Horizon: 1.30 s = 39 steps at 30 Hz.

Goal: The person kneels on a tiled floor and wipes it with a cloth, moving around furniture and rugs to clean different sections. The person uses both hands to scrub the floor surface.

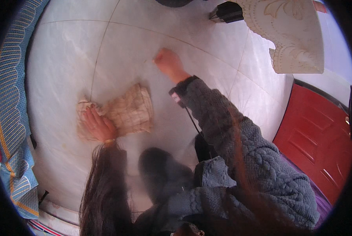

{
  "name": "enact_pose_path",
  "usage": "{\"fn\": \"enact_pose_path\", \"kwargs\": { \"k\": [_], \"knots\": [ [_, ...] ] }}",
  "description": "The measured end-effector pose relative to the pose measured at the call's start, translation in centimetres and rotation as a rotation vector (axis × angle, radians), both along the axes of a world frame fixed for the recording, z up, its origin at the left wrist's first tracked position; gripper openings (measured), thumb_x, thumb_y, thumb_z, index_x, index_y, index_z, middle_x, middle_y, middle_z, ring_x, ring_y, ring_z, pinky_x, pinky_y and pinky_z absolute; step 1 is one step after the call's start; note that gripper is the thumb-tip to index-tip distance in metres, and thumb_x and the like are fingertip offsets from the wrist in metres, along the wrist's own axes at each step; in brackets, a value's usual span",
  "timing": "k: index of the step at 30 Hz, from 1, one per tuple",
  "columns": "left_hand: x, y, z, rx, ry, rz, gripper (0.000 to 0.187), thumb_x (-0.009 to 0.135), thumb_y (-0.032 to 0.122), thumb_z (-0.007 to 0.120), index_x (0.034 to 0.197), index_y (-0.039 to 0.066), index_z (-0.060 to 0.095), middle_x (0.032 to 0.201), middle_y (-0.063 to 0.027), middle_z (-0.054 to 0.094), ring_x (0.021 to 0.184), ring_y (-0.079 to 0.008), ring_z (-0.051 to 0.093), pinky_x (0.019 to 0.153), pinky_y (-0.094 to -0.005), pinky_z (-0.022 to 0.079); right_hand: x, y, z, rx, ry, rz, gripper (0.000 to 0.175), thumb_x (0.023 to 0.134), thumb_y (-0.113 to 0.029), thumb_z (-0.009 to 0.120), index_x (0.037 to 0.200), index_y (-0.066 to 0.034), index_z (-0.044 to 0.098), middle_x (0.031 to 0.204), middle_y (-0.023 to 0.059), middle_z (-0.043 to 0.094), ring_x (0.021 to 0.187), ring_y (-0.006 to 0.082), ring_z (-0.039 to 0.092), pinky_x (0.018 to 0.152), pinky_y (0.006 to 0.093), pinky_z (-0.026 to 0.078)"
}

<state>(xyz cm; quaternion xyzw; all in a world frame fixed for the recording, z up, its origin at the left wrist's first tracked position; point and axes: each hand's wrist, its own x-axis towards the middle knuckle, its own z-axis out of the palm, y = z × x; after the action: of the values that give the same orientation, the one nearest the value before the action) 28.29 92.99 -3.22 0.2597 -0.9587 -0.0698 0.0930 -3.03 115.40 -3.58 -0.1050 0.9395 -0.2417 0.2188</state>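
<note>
My left hand [97, 123] lies with its fingers spread on the left part of a crumpled beige-brown cloth [130, 112], which rests on the pale tiled floor [66, 73]. The cloth's wider part extends to the right of that hand. Up and to the right of the cloth, my right hand [168, 62] is curled into a fist above or on the tiles. Its underside is hidden, so whether it touches the floor or holds something small cannot be told. A small device with a cable hangs at the right sleeve's cuff.
A blue patterned fabric [12, 88] hangs along the left edge. At the upper right are a cream embossed cover [296, 53] and a black object [227, 13] on the floor. A red panelled door [311, 132] stands at the right. A dark shoe [155, 165] shows near the cloth.
</note>
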Motion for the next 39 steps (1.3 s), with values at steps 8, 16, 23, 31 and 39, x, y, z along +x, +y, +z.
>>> {"fn": "enact_pose_path", "kwargs": {
  "k": [8, 16, 23, 31, 39],
  "knots": [
    [0.1, -0.4, -0.3, -0.029, 0.032, -0.054, 0.068, 0.096, 0.025, 0.05, 0.161, 0.01, 0.036, 0.166, -0.0133, 0.035, 0.155, -0.0338, 0.027, 0.126, -0.0541, 0.014, -0.6, -4.9, 1.6, 0.177, -0.087, 0.061, 0.043, 0.081, -0.037, 0.078, 0.104, -0.001, 0.077, 0.108, 0.0252, 0.072, 0.103, 0.0412, 0.069, 0.086, 0.0516, 0.056],
    [-0.5, 0.1, -0.1, -0.068, 0.006, 0.021, 0.064, 0.091, 0.018, 0.055, 0.154, 0.009, 0.046, 0.159, -0.0116, 0.045, 0.15, -0.036, 0.036, 0.12, -0.0575, 0.026, -2.3, -2.1, 3.1, 0.14, -0.074, 0.1, 0.027, 0.074, -0.014, 0.072, 0.097, 0.0005, 0.074, 0.104, 0.0253, 0.073, 0.1, 0.0436, 0.07, 0.085, 0.0508, 0.058],
    [-0.4, 0.0, 0.3, -0.058, 0.035, 0.0, 0.062, 0.097, 0.023, 0.052, 0.157, 0.013, 0.041, 0.161, -0.0096, 0.043, 0.152, -0.0341, 0.033, 0.122, -0.0566, 0.024, -1.1, -3.6, 2.3, 0.055, 0.008, 0.161, 0.027, 0.075, -0.017, 0.074, 0.096, 0.0002, 0.073, 0.104, 0.0235, 0.073, 0.101, 0.0439, 0.07, 0.085, 0.05, 0.058],
    [-0.5, 0.0, 0.3, -0.096, 0.024, 0.005, 0.061, 0.095, 0.022, 0.053, 0.155, 0.012, 0.045, 0.159, -0.0111, 0.045, 0.151, -0.0335, 0.036, 0.122, -0.0564, 0.025, -1.2, -4.2, 2.4, 0.114, 0.01, 0.044, 0.034, 0.074, -0.018, 0.076, 0.1, 0.0036, 0.072, 0.105, 0.0239, 0.073, 0.1, 0.0435, 0.071, 0.086, 0.0494, 0.058],
    [-0.7, -0.1, 0.2, -0.17, 0.093, -0.014, 0.058, 0.093, 0.018, 0.055, 0.15, 0.008, 0.05, 0.154, -0.013, 0.051, 0.145, -0.0348, 0.045, 0.118, -0.0565, 0.032, -2.3, -3.4, 2.6, 0.084, -0.104, 0.019, 0.034, 0.075, -0.022, 0.076, 0.099, 0.0019, 0.073, 0.106, 0.0247, 0.073, 0.103, 0.0439, 0.069, 0.088, 0.0515, 0.057]
  ]
}}
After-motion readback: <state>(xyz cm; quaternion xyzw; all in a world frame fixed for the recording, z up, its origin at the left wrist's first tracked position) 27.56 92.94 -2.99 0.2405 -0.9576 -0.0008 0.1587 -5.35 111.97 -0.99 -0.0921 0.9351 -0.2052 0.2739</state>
